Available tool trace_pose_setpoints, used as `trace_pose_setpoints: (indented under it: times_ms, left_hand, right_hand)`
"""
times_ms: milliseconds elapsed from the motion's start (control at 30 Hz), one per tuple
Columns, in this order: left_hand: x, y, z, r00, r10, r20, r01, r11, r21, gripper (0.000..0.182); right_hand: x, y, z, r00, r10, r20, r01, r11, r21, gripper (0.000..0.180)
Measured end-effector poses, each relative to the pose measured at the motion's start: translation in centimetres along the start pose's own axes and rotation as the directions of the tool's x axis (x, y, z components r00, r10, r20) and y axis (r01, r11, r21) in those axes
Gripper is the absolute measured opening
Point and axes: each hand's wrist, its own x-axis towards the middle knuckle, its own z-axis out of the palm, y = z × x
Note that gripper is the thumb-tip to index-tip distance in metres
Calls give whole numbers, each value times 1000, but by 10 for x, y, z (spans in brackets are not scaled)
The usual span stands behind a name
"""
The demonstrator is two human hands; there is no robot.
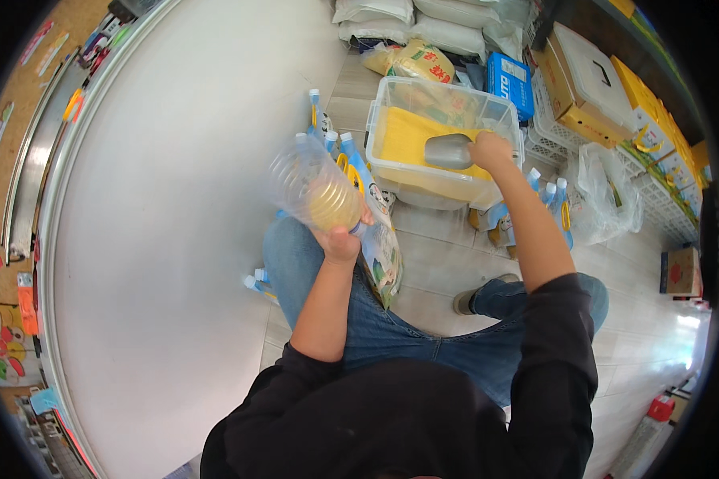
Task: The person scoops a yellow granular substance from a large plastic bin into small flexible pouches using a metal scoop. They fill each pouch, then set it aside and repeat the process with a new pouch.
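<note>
My left hand [341, 236] is closed around the neck end of a cut clear plastic bottle [287, 173], with some yellow grain at its narrow end. Just under it, a printed spout pouch [380, 239] with a yellow handle and white cap lies against my left thigh. My right hand [492, 151] grips a metal scoop [449, 151] whose bowl rests on yellow grain [404, 135] in a clear plastic bin [443, 167]. The scoop's handle is mostly hidden by the fingers.
More capped pouches [551, 194] stand right of the bin, others at its left. Behind it lie a printed yellow bag [422, 60] and stacked white sacks [449, 30]. A blue box [509, 81], white crates [554, 129] and a clear plastic bag [605, 200] are at right. A white panel [156, 209] borders the left.
</note>
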Motion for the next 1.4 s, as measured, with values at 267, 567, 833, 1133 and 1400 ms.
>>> trace_pose_setpoints:
  times_ms: [267,567,833,1133,1400]
  left_hand:
    - [5,15,-1,998,55,32,-58,992,110,106]
    - [24,62,28,992,103,74,-105,994,29,112]
    - [33,92,55,981,57,187,-33,991,-129,108]
    - [45,119,73,936,69,346,39,955,-294,105]
    - [49,139,92,874,81,479,55,963,-262,101]
  right_hand:
    - [-82,-52,5,803,-22,-595,456,666,590,30]
    - [-260,-172,89,956,-74,-284,293,163,942,61]
    - [-292,-176,81,960,-67,-271,276,68,959,74]
    - [-292,-153,67,908,-35,-417,385,-319,866,70]
    - [-294,-135,65,902,28,-431,428,-182,885,73]
